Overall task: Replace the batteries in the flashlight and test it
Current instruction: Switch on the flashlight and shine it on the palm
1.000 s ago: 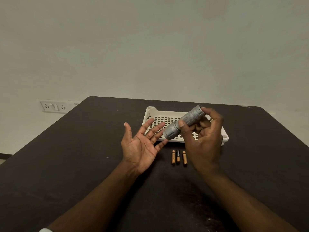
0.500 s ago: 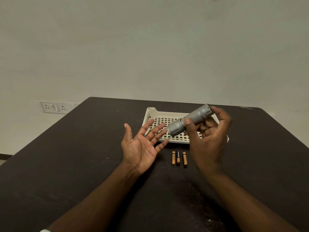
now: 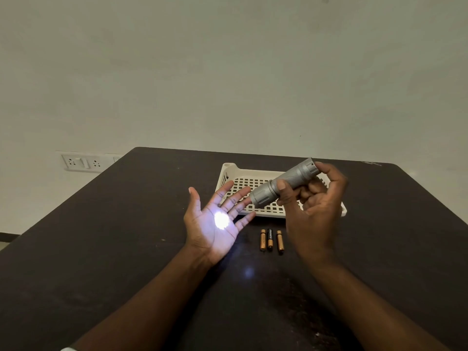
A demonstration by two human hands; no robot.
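Observation:
My right hand (image 3: 314, 211) grips a grey metal flashlight (image 3: 283, 182) above the table, its head tilted down to the left and a finger at its tail end. The flashlight is lit: a bright white spot falls on the palm of my left hand (image 3: 215, 224), which is held flat, palm up, fingers spread, holding nothing. Three small copper-and-black batteries (image 3: 270, 240) lie side by side on the dark table between my hands.
A white perforated plastic tray (image 3: 229, 173) sits on the dark table (image 3: 126, 236) behind my hands. A wall socket panel (image 3: 82, 162) is on the wall to the far left. The table's far edge runs just beyond the tray.
The flashlight has switched on, and a bright spot now shows on my left palm. My right hand has shifted the flashlight slightly right and up.

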